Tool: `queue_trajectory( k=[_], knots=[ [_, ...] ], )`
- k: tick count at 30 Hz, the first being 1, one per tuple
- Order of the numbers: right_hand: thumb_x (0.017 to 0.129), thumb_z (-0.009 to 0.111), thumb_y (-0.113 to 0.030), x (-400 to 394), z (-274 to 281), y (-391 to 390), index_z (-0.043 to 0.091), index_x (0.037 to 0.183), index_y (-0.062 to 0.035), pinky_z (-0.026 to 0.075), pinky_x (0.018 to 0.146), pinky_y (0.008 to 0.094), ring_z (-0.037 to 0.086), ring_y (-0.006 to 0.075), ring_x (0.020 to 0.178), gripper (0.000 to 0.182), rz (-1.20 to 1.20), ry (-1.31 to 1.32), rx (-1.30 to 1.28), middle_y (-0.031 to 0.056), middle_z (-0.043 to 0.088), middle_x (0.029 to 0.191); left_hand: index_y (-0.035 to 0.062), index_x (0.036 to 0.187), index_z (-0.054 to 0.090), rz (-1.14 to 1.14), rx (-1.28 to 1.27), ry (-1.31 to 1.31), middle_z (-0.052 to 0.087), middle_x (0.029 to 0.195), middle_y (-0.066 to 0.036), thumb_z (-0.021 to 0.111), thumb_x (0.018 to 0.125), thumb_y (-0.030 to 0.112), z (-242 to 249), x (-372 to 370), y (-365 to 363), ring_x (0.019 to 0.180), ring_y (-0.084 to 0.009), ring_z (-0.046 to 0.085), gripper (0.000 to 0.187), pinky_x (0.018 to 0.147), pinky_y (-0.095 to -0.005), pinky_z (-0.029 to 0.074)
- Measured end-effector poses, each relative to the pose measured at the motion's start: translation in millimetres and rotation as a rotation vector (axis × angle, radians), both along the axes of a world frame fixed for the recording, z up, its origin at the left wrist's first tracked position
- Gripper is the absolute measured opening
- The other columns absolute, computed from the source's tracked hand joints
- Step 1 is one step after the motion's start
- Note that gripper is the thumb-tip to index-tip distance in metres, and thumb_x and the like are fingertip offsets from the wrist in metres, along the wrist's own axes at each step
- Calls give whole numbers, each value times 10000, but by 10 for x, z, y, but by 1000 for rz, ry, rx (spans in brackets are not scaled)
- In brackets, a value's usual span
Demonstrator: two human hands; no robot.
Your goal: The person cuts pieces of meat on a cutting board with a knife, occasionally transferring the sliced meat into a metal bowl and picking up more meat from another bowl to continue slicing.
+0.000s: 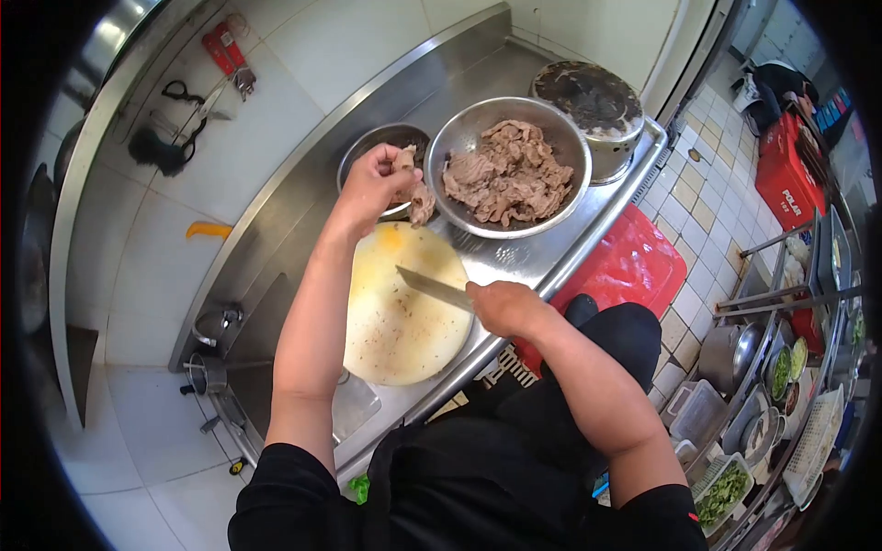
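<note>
Meat hangs from the left hand, its grip pinched; the right hand clasps a knife. A big bowl partly hides a blackened pot near the table's right edge.

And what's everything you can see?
Steel counter: 1, silver, centre
Large round steel bowl: 1, silver, counter
Meat pieces: many, brown, large bowl
Smaller round steel bowl: 1, silver, counter
Round cutting board: 1, cream, counter
Metal knife: 1, grey, over board
Scorched round top: 1, blackish, counter end
Flat plastic surface: 1, red, beside counter
Hanging tools: several, mixed, left wall
Leafy greens: several, green, right
Left hand: 1, bare, holding meat
Right hand: 1, bare, holding knife
</note>
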State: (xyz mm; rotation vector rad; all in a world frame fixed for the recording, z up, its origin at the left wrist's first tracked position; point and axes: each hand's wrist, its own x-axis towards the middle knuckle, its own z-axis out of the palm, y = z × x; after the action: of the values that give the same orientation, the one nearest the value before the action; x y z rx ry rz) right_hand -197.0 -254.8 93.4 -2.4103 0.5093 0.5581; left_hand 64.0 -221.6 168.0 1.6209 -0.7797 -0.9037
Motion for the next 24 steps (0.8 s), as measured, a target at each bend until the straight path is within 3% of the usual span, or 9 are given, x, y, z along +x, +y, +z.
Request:
queue_trajectory(
  k=[3, 6, 8, 10, 14, 17, 21, 23, 24],
  knots=[
    [987, 489, -111, 11, 10, -29, 600, 1298, -25, 567, 892, 505, 714, 405, 1056, 341, -33, -17, -41, 246, 733, 1112, 42, 1042, 618, -39, -105, -200, 674, 855, -20, 779, 863, 9, -207, -19, 508, 774, -97, 649, 243, 714, -246, 525],
    [998, 466, -128, -9, 20, -32, 581, 1258, 6, 563, 878, 523, 718, 420, 1020, 314, -67, -57, -87, 259, 735, 1058, 54, 1009, 625, -90, -132, -9, 679, 879, -10, 765, 887, 33, -548, -229, 1053, 802, -80, 636, 187, 734, -255, 523],
    [997, 462, -125, -32, 8, -22, 574, 1222, 12, 561, 874, 531, 717, 428, 1004, 286, -58, -59, -102, 265, 734, 1030, 64, 1011, 630, -102, -73, -458, 698, 933, -30, 737, 919, 58, -839, -435, 1417, 847, -108, 662, 142, 760, -288, 533],
    [1009, 465, -144, -52, 9, -9, 573, 1203, 3, 557, 871, 543, 712, 437, 1000, 266, -75, -103, -129, 271, 731, 1018, 57, 1030, 654, -191, 50, -597, 726, 1031, -69, 707, 844, -51, -974, -657, 1777, 960, -236, 712, 222, 870, -373, 567],
    [1048, 467, -203, -46, -15, 21, 547, 1215, -13, 543, 856, 569, 701, 449, 975, 265, -67, -73, -126, 264, 728, 1000, 73, 1035, 662, -438, -129, -830, 693, 1100, -93, 698, 805, -17, -1531, -746, 2383, 1049, -308, 671, 249, 933, -420, 536],
    [1051, 469, -213, -56, -48, 58, 538, 1203, -12, 535, 860, 574, 694, 451, 984, 261, -69, -64, -139, 262, 725, 999, 79, 1080, 666, -653, -33, -934, 621, 1332, -125, 709, 756, 25, -1530, -821, 2710, 1318, -332, 548, 331, 1170, -468, 412],
    [1048, 478, -210, -62, -72, 96, 533, 1190, -10, 529, 868, 582, 688, 459, 984, 251, -81, -86, -153, 269, 720, 993, 80, 1122, 661, -522, -17, -801, 597, 1386, -134, 740, 741, 40, -1419, -925, 2913, 1322, -349, 557, 391, 1142, -487, 443],
    [1047, 481, -208, -53, -68, 124, 531, 1187, -10, 526, 871, 585, 686, 462, 981, 248, -84, -95, -160, 272, 718, 991, 82, 1189, 633, -237, 45, -743, 565, 1419, -146, 741, 760, 84, -1565, -951, 2959, 1258, -333, 599, 443, 1081, -449, 488],
    [1046, 485, -206, -47, -68, 142, 531, 1177, -8, 526, 864, 587, 686, 466, 974, 242, -93, -104, -162, 277, 716, 985, 82, 1189, 633, -232, 44, -744, 565, 1419, -146, 741, 760, 84, -1532, -989, 2902, 1258, -333, 599, 443, 1081, -449, 488]
  ],
)
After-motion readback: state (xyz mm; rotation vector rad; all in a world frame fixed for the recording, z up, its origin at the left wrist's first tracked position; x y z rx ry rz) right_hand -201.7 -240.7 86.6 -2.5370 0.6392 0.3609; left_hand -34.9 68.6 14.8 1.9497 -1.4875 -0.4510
